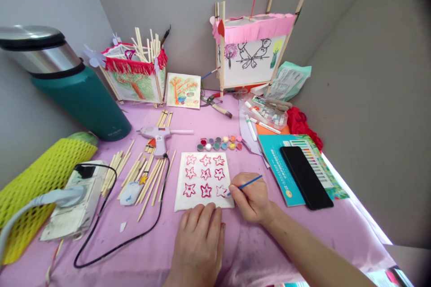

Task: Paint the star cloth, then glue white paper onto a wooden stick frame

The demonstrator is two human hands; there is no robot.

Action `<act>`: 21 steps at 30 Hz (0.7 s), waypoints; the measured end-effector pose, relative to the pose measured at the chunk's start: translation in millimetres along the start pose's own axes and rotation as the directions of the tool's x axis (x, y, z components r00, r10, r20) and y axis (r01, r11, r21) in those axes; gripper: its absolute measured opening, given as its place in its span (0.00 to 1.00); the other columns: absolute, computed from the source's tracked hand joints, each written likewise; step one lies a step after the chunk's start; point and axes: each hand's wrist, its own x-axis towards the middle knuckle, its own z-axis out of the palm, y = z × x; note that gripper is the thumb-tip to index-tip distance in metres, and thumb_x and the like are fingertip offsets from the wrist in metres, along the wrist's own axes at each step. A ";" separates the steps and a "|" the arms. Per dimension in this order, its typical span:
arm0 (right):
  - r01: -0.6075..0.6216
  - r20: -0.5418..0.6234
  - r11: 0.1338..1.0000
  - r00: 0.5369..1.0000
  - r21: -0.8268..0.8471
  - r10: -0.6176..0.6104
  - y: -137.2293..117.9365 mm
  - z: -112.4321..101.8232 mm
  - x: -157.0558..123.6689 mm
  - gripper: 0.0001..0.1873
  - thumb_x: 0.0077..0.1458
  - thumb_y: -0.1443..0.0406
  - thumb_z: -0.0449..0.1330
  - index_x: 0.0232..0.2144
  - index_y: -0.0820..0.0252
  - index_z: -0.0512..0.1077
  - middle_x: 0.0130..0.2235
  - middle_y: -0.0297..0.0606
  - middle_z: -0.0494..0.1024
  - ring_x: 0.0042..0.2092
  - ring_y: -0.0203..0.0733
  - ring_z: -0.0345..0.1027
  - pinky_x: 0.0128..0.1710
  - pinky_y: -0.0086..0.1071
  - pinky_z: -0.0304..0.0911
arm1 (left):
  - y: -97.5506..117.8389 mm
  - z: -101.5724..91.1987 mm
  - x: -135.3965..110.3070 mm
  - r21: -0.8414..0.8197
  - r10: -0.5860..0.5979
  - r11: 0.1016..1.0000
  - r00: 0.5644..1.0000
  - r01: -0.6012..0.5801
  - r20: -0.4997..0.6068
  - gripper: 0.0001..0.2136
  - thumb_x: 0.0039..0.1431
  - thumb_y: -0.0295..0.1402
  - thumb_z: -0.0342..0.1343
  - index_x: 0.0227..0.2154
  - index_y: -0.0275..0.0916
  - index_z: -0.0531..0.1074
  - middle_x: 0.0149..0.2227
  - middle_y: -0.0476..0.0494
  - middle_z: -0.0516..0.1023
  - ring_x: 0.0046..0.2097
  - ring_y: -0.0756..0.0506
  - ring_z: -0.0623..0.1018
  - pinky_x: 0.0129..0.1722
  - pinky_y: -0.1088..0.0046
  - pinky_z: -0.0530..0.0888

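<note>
A white square sheet [188, 199] with several red star outlines lies on the pink tablecloth in front of me. My right hand [254, 202] is closed on a thin blue paintbrush [247, 184], its tip touching the star at the sheet's lower right corner. My left hand [198, 242] lies flat with fingers together, its fingertips pressing the sheet's near edge. A strip of small paint pots [220, 143] sits just beyond the sheet.
A glue gun [158, 135] and loose bamboo sticks [148, 177] lie to the left, beside a power strip [76, 204] with black cable. A phone [305, 177] rests on a teal book at right. Two paper lanterns [252, 54], markers and a green flask [67, 85] stand behind.
</note>
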 end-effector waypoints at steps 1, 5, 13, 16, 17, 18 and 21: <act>0.000 0.000 1.000 1.000 -0.001 0.000 0.5 0.1 -0.7 0.07 0.55 0.72 0.51 0.26 0.60 0.65 0.23 0.34 0.70 0.24 0.35 0.62 0.26 0.31 0.57 | -0.3 0.4 -0.3 -0.001 0.000 1.000 1.000 0.000 -0.001 0.09 0.56 0.27 0.52 0.39 0.35 0.73 0.41 0.41 0.77 0.42 0.40 0.71 0.42 0.60 0.67; -0.008 0.000 1.000 1.000 -0.007 0.008 2.1 -0.2 -2.6 0.06 0.55 0.71 0.51 0.27 0.60 0.65 0.23 0.34 0.70 0.24 0.35 0.62 0.26 0.31 0.56 | -1.1 1.1 -0.6 -0.009 0.007 1.000 1.000 -0.007 -0.005 0.09 0.56 0.27 0.53 0.40 0.34 0.73 0.41 0.40 0.77 0.42 0.40 0.71 0.42 0.59 0.67; -0.005 0.004 1.000 1.000 -0.023 0.005 3.7 -0.1 -3.1 0.07 0.55 0.72 0.51 0.27 0.59 0.64 0.23 0.34 0.69 0.24 0.35 0.61 0.26 0.31 0.56 | -1.9 1.5 -0.2 -0.008 0.009 1.000 1.000 -0.009 -0.016 0.10 0.56 0.27 0.53 0.40 0.35 0.73 0.41 0.41 0.77 0.42 0.40 0.71 0.42 0.60 0.67; -0.004 0.010 0.999 1.000 -0.041 0.004 3.7 -0.3 -2.2 0.07 0.56 0.71 0.50 0.26 0.59 0.63 0.23 0.34 0.69 0.24 0.35 0.61 0.26 0.31 0.56 | -2.0 1.8 -0.6 -0.006 0.012 1.000 1.000 -0.012 -0.024 0.09 0.56 0.27 0.52 0.40 0.35 0.73 0.40 0.41 0.77 0.42 0.40 0.71 0.42 0.60 0.66; -0.001 0.010 0.999 1.000 -0.043 0.001 3.6 -0.4 -1.9 0.07 0.56 0.71 0.50 0.27 0.59 0.63 0.23 0.34 0.69 0.24 0.35 0.61 0.26 0.31 0.56 | -2.0 1.8 -0.7 -0.006 0.013 1.000 1.000 -0.013 -0.028 0.09 0.56 0.27 0.52 0.40 0.35 0.73 0.41 0.41 0.77 0.42 0.40 0.71 0.42 0.60 0.66; 0.001 0.010 0.999 1.000 -0.046 0.000 3.6 -0.5 -1.7 0.07 0.56 0.71 0.50 0.27 0.59 0.63 0.23 0.34 0.69 0.24 0.35 0.61 0.26 0.31 0.56 | -2.0 1.7 -0.7 -0.006 0.014 1.000 0.999 -0.014 -0.032 0.09 0.56 0.27 0.53 0.40 0.35 0.73 0.41 0.41 0.77 0.42 0.40 0.71 0.42 0.60 0.67; 0.001 0.013 0.999 1.000 -0.050 0.000 3.7 -1.0 -1.5 0.06 0.56 0.71 0.50 0.28 0.59 0.64 0.23 0.34 0.69 0.24 0.35 0.61 0.27 0.31 0.56 | -2.1 1.3 -0.5 -0.007 0.013 1.000 1.000 -0.013 -0.028 0.09 0.56 0.27 0.53 0.40 0.35 0.73 0.41 0.41 0.77 0.42 0.40 0.71 0.42 0.60 0.67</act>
